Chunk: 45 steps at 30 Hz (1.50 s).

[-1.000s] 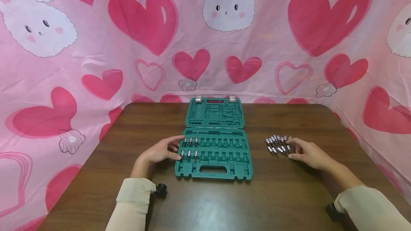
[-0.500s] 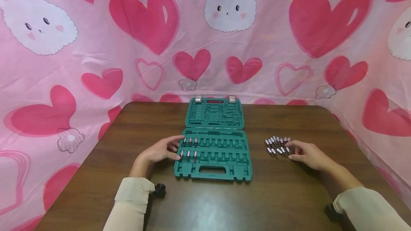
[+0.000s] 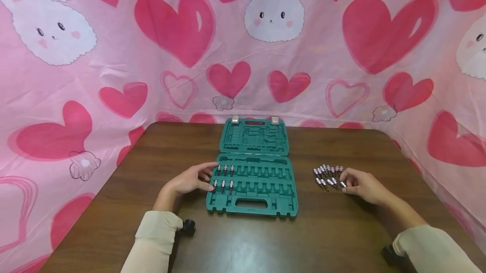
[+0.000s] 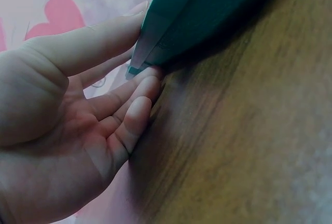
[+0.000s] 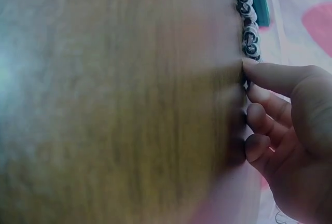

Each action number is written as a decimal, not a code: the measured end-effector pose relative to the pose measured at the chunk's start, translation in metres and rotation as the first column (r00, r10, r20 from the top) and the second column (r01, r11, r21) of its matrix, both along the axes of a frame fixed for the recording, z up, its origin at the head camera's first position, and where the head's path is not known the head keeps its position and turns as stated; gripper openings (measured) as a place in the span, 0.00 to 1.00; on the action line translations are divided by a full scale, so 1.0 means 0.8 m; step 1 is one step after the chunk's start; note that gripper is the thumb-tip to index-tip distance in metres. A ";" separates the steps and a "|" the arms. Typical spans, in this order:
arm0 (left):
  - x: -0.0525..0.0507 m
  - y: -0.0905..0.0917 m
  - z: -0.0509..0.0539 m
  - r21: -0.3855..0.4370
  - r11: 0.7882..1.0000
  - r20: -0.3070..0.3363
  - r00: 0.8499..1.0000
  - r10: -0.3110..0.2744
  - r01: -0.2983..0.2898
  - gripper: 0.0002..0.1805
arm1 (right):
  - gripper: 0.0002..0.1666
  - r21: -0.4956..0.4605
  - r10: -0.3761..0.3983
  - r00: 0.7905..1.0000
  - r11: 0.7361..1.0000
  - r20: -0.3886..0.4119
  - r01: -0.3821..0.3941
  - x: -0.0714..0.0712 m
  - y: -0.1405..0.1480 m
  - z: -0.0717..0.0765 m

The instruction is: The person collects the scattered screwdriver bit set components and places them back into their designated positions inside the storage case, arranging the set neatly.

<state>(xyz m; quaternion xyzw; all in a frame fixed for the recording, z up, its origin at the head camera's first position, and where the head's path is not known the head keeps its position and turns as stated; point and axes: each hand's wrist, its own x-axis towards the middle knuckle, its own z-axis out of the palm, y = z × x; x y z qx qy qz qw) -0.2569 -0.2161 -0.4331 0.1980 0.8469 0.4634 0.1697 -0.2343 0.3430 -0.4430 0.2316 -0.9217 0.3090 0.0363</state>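
The green plastic tool case (image 3: 252,202) lies unfolded on the table, its tray toward me and its lid behind. My left hand (image 3: 190,179) rests against the tray's left edge, thumb and index finger spread along it. In the left wrist view the thumb (image 4: 104,42) touches the case wall while the other fingers curve loosely below. Bit sockets (image 3: 223,185) fill the left slots of both tray rows, three in each. On the right, my right hand (image 3: 366,185) pinches one bit socket (image 3: 343,184) between thumb and index finger, beside the loose bit sockets (image 3: 323,169).
A brown wooden table (image 3: 243,243) carries everything. Moulded slots (image 3: 262,171) without sockets run across the middle and right of the tray. A pink cloth (image 3: 303,53) with hearts and rabbits hangs behind and at both sides.
My right hand has drawn slightly nearer to me, and its thumb and index finger have closed on one bit socket at the pile's edge. My left hand stays at the case.
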 end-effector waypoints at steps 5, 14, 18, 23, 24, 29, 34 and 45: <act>0.001 0.001 0.000 -0.009 1.000 -0.010 1.000 0.003 -0.003 0.41 | 0.16 0.021 -0.043 0.999 0.999 0.003 0.043 0.002 -0.002 0.000; 0.003 0.002 0.003 -0.003 1.000 -0.012 1.000 0.000 0.000 0.42 | 0.14 0.103 -0.031 1.000 0.994 -0.001 0.031 0.000 -0.005 0.006; 0.002 0.002 0.003 -0.003 1.000 -0.016 1.000 0.002 -0.002 0.41 | 0.15 0.128 -0.048 0.999 0.991 0.020 0.045 0.000 -0.004 0.009; 0.001 0.002 0.002 -0.007 1.000 -0.021 1.000 0.002 -0.002 0.41 | 0.17 0.117 -0.049 0.999 0.992 0.000 0.049 0.001 -0.003 0.008; 0.001 0.002 0.002 -0.007 1.000 -0.020 1.000 0.002 -0.002 0.41 | 0.18 0.112 -0.045 0.999 0.993 -0.010 0.046 0.001 -0.003 0.008; 0.001 0.001 0.001 0.000 1.000 -0.014 1.000 0.000 0.000 0.41 | 0.20 0.067 -0.034 0.993 0.997 -0.114 0.042 0.002 -0.007 0.006; 0.001 -0.001 0.000 0.007 1.000 -0.012 1.000 -0.002 0.002 0.41 | 0.18 0.012 -0.050 0.976 0.999 -0.213 0.053 0.000 -0.018 0.009; 0.000 0.000 -0.002 0.018 1.000 -0.009 1.000 -0.001 0.001 0.41 | 0.15 -0.055 -0.100 0.965 0.994 -0.241 0.090 -0.005 -0.049 0.013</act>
